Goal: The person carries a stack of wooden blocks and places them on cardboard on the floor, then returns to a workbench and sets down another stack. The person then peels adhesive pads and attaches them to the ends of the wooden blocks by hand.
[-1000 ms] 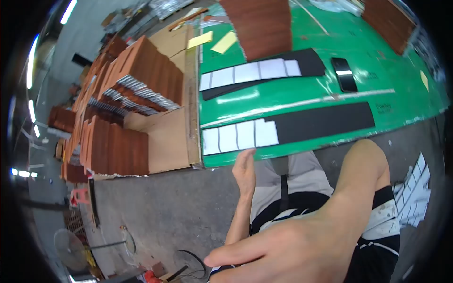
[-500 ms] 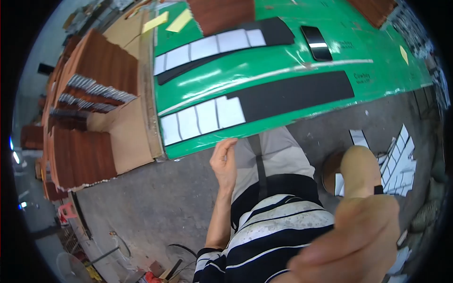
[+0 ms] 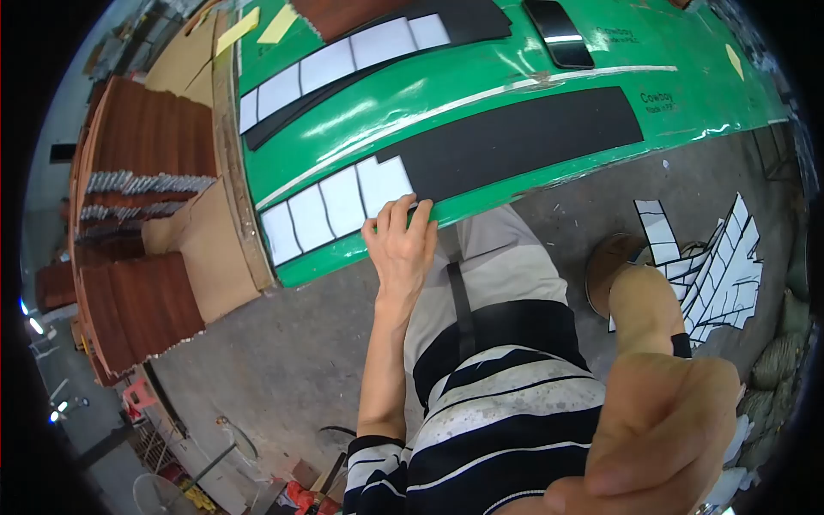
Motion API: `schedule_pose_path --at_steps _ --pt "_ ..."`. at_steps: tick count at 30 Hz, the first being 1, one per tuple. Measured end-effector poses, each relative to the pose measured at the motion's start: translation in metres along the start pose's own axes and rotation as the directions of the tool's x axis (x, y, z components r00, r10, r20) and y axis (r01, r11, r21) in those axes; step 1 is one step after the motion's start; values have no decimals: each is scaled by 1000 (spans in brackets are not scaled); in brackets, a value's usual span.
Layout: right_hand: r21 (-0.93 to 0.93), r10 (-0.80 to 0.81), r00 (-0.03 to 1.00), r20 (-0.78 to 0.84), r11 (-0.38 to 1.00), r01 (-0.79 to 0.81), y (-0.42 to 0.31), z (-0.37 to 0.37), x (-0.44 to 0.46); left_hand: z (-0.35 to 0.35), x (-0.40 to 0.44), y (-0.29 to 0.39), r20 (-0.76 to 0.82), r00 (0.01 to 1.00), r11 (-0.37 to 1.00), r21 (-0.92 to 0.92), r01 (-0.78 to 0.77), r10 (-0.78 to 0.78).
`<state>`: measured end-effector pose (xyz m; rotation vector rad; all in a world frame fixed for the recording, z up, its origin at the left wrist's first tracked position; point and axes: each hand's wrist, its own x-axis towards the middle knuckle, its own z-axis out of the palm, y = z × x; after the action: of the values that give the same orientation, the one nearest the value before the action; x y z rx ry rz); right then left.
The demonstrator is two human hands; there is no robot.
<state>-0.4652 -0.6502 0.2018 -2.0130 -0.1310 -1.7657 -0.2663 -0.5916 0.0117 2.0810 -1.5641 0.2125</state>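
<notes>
Long flat black strip lies along the near edge of the bench. Its left part carries a row of thin white rectangular pieces, dark lines between them. Progress, as I read it: left end covered, the long right part bare black. The right end of the white row is stepped, not flush.

Left hand is at that right end, fingertips on or right at the near edge of the last white piece. Fingers bent, narrow gap to the thumb; can't tell if anything is pinched. Right hand is up close to the camera, well apart from the strip, fingers curled and blurred; can't tell if it holds anything.

Farther back, a second black strip has its own white row on the left, bare black at its right end. Black smartphone beside it.

Surface: glossy green sheet, "Cowboy" print at right, yellow paper slips far left.

Room: stacked reddish-brown wood-look panels left of the bench, brown cardboard next to them. Grey concrete floor; heap of white black-lined sheets at right, pink plastic stool lower left.
</notes>
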Motion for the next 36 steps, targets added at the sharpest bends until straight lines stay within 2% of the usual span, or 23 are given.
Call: schedule_pose_path --at_steps 1,2,4,5,10,11,14,17,18,19,21,23,25,29,30,36 --pt "-99 39 998 45 995 -35 0 -8 -1 3 4 2 22 1000 1000 25 3 -4" --pt "-108 35 998 51 994 -30 4 -10 -5 7 5 0 17 1000 1000 14 19 -19" --pt "-17 -215 957 -193 976 216 23 -5 -6 7 6 -3 20 999 999 -19 47 -46" --pt "-21 -218 959 -181 976 217 32 -3 -4 10 8 -5 28 997 996 -48 74 -73" --pt "364 -323 946 -18 879 308 74 16 7 20 16 -10 -77 995 997 -41 61 -64" --pt "373 -327 945 -20 874 310 77 18 7 24 15 -10 -83 994 997 -35 68 -71" --pt "186 -15 998 65 983 2 94 26 -5 24 20 -18 -92 996 988 -152 0 -14" --pt "157 274 957 99 945 -287 127 63 -34 28 14 -26 -134 987 961 -274 48 -88" --pt "259 372 925 84 888 -380 139 76 -50 29 17 -24 -256 962 955 -297 12 -91" --pt "345 468 879 95 813 -470 150 87 -69 36 10 -28 -213 973 946 -322 15 -88" --pt "278 621 753 216 700 -657 166 97 -104 36 11 -25 -228 967 947 -321 35 -113" --pt "206 733 619 281 585 -785 177 114 -125 30 12 -23 -174 971 948 -300 107 -164" --pt "80 795 511 328 516 -853 192 124 -146 29 14 -20 -230 959 957 -274 98 -164" --pt "-48 773 530 348 579 -814 207 141 -170 34 11 -19 -231 961 969 -224 101 -154" --pt "-95 737 563 375 634 -767 204 143 -166 34 11 -19 -244 957 970 -223 100 -155" --pt "-88 692 605 395 683 -725 204 145 -171 40 8 -16 -266 956 987 -133 93 -126"
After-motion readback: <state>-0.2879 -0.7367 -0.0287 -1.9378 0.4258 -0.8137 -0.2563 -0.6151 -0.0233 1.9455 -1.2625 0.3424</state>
